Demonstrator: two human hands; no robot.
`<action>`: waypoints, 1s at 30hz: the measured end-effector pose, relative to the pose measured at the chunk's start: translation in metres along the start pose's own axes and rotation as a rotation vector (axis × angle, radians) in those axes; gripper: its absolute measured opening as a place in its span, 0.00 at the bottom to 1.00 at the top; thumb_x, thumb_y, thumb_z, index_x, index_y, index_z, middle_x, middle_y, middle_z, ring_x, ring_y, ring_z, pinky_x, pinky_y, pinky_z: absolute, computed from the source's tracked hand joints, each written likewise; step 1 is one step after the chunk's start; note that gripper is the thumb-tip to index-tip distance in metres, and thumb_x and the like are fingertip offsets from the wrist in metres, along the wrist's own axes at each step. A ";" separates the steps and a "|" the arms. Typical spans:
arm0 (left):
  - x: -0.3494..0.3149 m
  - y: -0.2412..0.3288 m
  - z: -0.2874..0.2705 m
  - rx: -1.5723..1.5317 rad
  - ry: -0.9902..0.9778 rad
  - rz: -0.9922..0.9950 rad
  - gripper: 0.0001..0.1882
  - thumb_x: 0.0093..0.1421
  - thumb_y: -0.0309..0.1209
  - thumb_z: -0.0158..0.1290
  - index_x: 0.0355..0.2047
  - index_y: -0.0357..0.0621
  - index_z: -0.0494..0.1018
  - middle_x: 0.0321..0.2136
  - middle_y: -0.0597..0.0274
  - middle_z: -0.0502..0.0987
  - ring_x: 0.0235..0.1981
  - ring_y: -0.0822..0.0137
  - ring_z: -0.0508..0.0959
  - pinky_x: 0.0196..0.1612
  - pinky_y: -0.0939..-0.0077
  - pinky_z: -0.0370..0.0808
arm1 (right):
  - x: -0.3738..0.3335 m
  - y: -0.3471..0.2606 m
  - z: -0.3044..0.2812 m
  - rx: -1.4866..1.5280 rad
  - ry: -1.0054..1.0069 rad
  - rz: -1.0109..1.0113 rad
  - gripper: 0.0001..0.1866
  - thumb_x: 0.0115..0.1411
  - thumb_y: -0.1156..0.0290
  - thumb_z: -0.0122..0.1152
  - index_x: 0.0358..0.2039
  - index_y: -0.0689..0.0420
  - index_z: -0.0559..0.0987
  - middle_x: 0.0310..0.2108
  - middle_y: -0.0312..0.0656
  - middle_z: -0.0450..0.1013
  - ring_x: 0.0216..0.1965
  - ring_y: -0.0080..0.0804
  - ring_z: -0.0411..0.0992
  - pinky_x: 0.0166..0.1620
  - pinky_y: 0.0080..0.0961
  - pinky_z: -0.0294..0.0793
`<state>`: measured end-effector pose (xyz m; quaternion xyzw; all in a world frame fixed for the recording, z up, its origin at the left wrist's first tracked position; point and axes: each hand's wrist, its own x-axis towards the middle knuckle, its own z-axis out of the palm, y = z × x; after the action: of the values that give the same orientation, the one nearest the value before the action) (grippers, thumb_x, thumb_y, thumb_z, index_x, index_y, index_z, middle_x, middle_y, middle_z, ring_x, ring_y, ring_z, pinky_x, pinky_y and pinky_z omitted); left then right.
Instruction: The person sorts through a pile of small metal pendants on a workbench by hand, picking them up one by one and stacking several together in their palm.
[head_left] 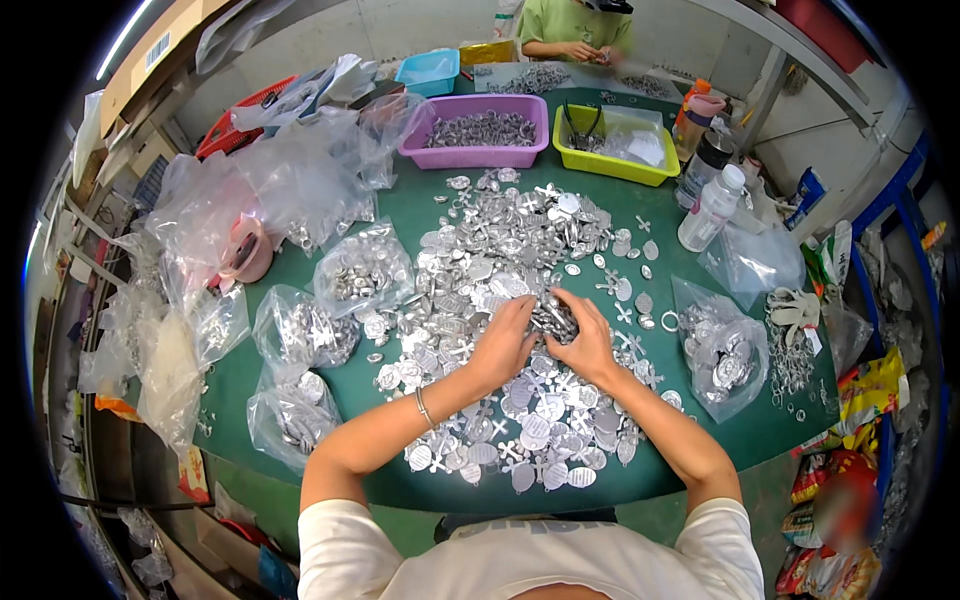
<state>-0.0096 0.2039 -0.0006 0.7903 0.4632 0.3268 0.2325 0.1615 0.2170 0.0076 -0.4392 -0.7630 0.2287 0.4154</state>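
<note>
A wide pile of silver metal medals (533, 430), mixed with small crosses, spreads over the green table. In its middle my left hand (507, 340) and my right hand (583, 338) face each other. Between them they cup a clump of silver pendants (553, 317), with curved fingers pressed to its two sides. The fingertips at the far side are partly hidden by the clump. On my left wrist there is a metal bangle (423, 407).
Bags of medals lie left (364, 270) and right (722, 350) of the pile. Beyond it stand a purple bin (475, 158) of metal parts and a yellow-green tray (615, 168) with pliers. A white bottle (711, 208) is at the right. Across the table, a person (575, 28) handles small parts.
</note>
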 end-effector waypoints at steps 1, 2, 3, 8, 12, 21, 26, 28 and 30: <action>-0.005 0.000 0.002 0.005 0.046 0.042 0.28 0.52 0.21 0.52 0.53 0.30 0.57 0.49 0.43 0.64 0.52 0.46 0.66 0.53 0.67 0.65 | -0.004 -0.004 0.000 0.018 0.006 -0.011 0.32 0.37 0.77 0.64 0.48 0.57 0.70 0.44 0.48 0.70 0.41 0.46 0.69 0.46 0.34 0.69; -0.013 0.003 0.004 -0.039 0.082 0.017 0.27 0.52 0.21 0.52 0.53 0.31 0.57 0.49 0.43 0.65 0.51 0.47 0.67 0.52 0.67 0.65 | -0.007 -0.007 0.000 0.036 0.012 -0.022 0.32 0.37 0.77 0.64 0.48 0.57 0.70 0.44 0.48 0.70 0.41 0.46 0.69 0.45 0.34 0.69; -0.022 0.008 0.005 -0.084 0.117 -0.009 0.27 0.52 0.20 0.52 0.53 0.32 0.58 0.49 0.43 0.65 0.50 0.47 0.67 0.52 0.67 0.66 | -0.010 -0.010 0.002 0.019 0.016 -0.071 0.31 0.37 0.77 0.63 0.47 0.58 0.71 0.43 0.48 0.71 0.41 0.46 0.70 0.44 0.34 0.70; -0.062 0.023 0.006 -0.478 0.171 -0.273 0.29 0.54 0.17 0.49 0.56 0.35 0.53 0.50 0.44 0.65 0.53 0.55 0.68 0.53 0.69 0.67 | -0.031 -0.031 0.007 0.007 -0.090 -0.176 0.30 0.37 0.79 0.62 0.47 0.59 0.70 0.46 0.46 0.69 0.44 0.46 0.67 0.47 0.35 0.67; -0.091 0.029 0.014 -0.612 0.196 -0.311 0.28 0.54 0.14 0.48 0.53 0.38 0.50 0.52 0.49 0.61 0.57 0.61 0.62 0.57 0.69 0.63 | -0.058 -0.046 0.011 -0.013 -0.181 -0.219 0.30 0.38 0.80 0.61 0.47 0.60 0.70 0.48 0.45 0.66 0.45 0.47 0.66 0.48 0.36 0.66; -0.123 0.052 0.005 -0.620 0.175 -0.273 0.18 0.53 0.15 0.48 0.45 0.34 0.62 0.49 0.49 0.66 0.54 0.58 0.66 0.57 0.70 0.63 | -0.093 -0.052 -0.019 -0.062 -0.367 -0.373 0.22 0.43 0.79 0.61 0.42 0.60 0.73 0.45 0.44 0.68 0.47 0.42 0.67 0.48 0.36 0.68; -0.087 0.049 -0.018 -0.153 0.171 -0.107 0.20 0.50 0.18 0.52 0.45 0.35 0.64 0.47 0.49 0.65 0.50 0.48 0.65 0.52 0.64 0.64 | -0.077 -0.036 -0.041 0.014 -0.095 -0.032 0.14 0.47 0.77 0.62 0.36 0.62 0.75 0.38 0.46 0.72 0.43 0.43 0.68 0.47 0.34 0.66; -0.067 0.041 -0.016 -0.038 0.177 -0.020 0.20 0.50 0.20 0.53 0.45 0.36 0.65 0.47 0.49 0.65 0.50 0.50 0.65 0.51 0.65 0.63 | -0.055 -0.032 -0.044 -0.151 -0.031 -0.019 0.15 0.47 0.79 0.60 0.38 0.62 0.74 0.40 0.46 0.71 0.43 0.45 0.67 0.46 0.36 0.65; -0.047 0.038 -0.006 0.161 0.139 -0.001 0.19 0.50 0.21 0.54 0.44 0.37 0.67 0.45 0.50 0.66 0.46 0.50 0.67 0.48 0.64 0.65 | -0.046 -0.015 -0.039 -0.316 -0.015 -0.085 0.15 0.47 0.79 0.59 0.39 0.62 0.74 0.41 0.46 0.70 0.42 0.46 0.67 0.46 0.37 0.65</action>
<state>-0.0091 0.1453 0.0146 0.7816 0.5035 0.3424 0.1356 0.1993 0.1693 0.0197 -0.4646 -0.8106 0.0914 0.3446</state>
